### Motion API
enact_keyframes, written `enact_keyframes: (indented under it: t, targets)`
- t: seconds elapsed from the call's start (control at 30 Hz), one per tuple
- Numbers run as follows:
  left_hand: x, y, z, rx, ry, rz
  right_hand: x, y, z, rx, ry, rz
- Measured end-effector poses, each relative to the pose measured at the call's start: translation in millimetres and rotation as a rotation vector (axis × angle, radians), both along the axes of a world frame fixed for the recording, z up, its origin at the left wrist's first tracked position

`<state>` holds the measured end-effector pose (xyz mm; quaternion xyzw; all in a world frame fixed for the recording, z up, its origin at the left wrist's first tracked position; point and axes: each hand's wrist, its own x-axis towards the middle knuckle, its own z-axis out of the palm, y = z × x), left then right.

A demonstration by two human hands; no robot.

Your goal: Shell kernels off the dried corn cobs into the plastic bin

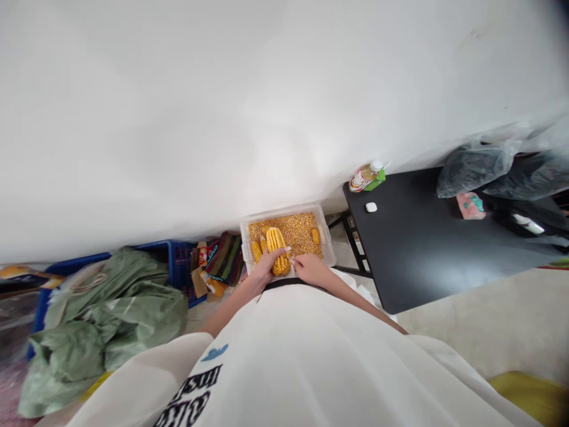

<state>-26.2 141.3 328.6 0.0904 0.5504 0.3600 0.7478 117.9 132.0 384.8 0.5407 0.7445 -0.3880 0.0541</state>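
My left hand [267,264] is wrapped round a yellow corn cob [276,242], which shows a paler strip along its upper part. At the cob's right side, my right hand [311,268] is closed, its fingertips close to the kernels; whatever it may grip is too small to make out. Both hands are over the near side of a translucent plastic bin [328,234]. Loose corn kernels [297,228] cover the bin's bottom. A short cob [316,236] lies at the right within it, and another cob [256,251] lies at the left, partly behind my left hand.
On the right stands a black table [413,237] with a bottle [364,177], a small white case [371,207] and dark plastic bags [475,166]. Left are a blue crate [178,267] heaped with green sacking [120,308], and a striped cloth [226,258]. A white wall [200,118] rises behind.
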Motion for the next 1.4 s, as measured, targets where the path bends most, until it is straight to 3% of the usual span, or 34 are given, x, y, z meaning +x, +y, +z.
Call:
enact_keyframes:
  t: [0.4, 0.63, 1.4]
  targets:
    - [5, -2, 0.0, 0.040, 0.010, -0.035, -10, 24, 24.8, -0.024, -0.202, 0.153]
    - [9, -2, 6.7, 0.094, 0.074, -0.034, -10, 38, 35.9, -0.056, -0.204, 0.260]
    - [7, 0, 4.9, 0.064, 0.024, -0.035, -4, 21, 21.2, -0.026, -0.173, 0.126]
